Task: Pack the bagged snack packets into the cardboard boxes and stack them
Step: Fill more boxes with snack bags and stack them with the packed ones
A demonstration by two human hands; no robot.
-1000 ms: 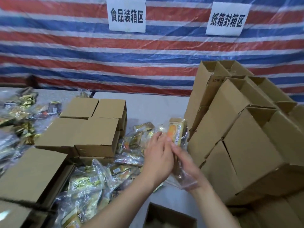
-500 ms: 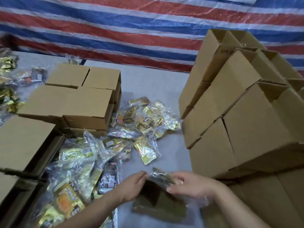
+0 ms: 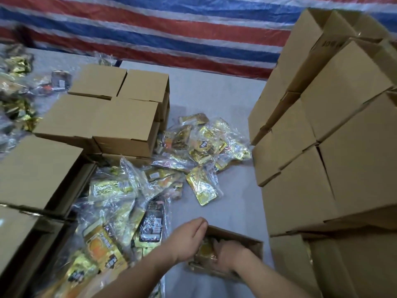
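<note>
closed boxes: stacked at left and upper left of the frame point(image 3: 120, 117); flaps down; the leaning edge at far left could slide if bumped
loose bags: clear bags of gold snack packets point(image 3: 133, 203) heaped left of centre and across the middle of the table point(image 3: 214, 93); slippery film, so a sleeve or forearm dragging through could sweep some off the near edge
left hand: point(image 3: 189, 237) at lower centre, fingers curled over the near-left rim of the open box, appears to steady it; whether it grips the wall or just rests there I cannot tell
open box: point(image 3: 247, 240) lower centre, just right of the left hand; small and light; risk: it skids or tips if pressed off-centre
bagged packet: point(image 3: 207, 250) inside the open box, between both hands; yellow face up; risk: bag film bunches above the rim and blocks the flaps
right hand: point(image 3: 226, 254) down in the box, fingers pressing the packet; exact finger pose blurred
empty boxes: tall pile at right of the frame point(image 3: 322, 168), tilted, flaps open; near the right elbow; a knock could topple it
</note>
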